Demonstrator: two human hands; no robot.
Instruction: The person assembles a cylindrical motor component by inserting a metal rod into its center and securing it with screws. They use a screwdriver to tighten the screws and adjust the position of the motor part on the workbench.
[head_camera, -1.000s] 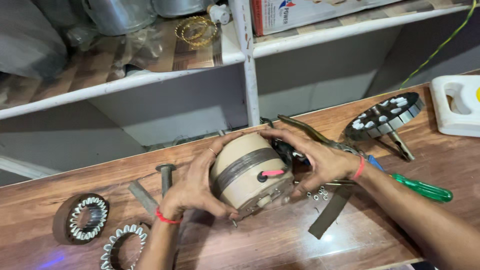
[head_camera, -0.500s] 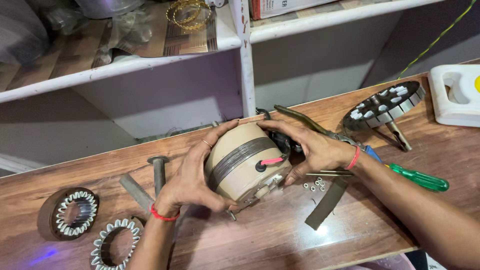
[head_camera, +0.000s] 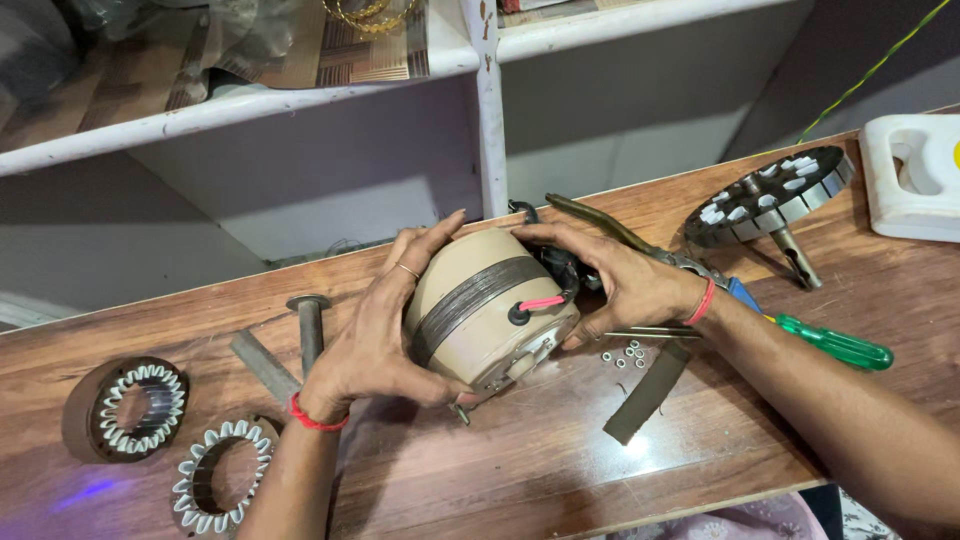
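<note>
A beige round motor housing (head_camera: 480, 305) with a dark metal band around its middle and a pink wire at its side rests tilted on the wooden bench (head_camera: 520, 460). My left hand (head_camera: 380, 335) cups its left side, fingers spread over the top. My right hand (head_camera: 620, 285) grips its right side by the black wiring. Both wrists wear red threads.
Two wound stator rings (head_camera: 125, 408) (head_camera: 222, 476) lie at the left. Two metal shafts (head_camera: 290, 345) lie behind my left hand. Small nuts (head_camera: 625, 355), a dark flat strip (head_camera: 650, 390), a green screwdriver (head_camera: 835, 345), pliers (head_camera: 620, 235), a rotor plate (head_camera: 770, 195) and a white container (head_camera: 915, 175) sit right.
The housing has turned slightly in my hands, and the view has shifted downward. Both hands keep their hold.
</note>
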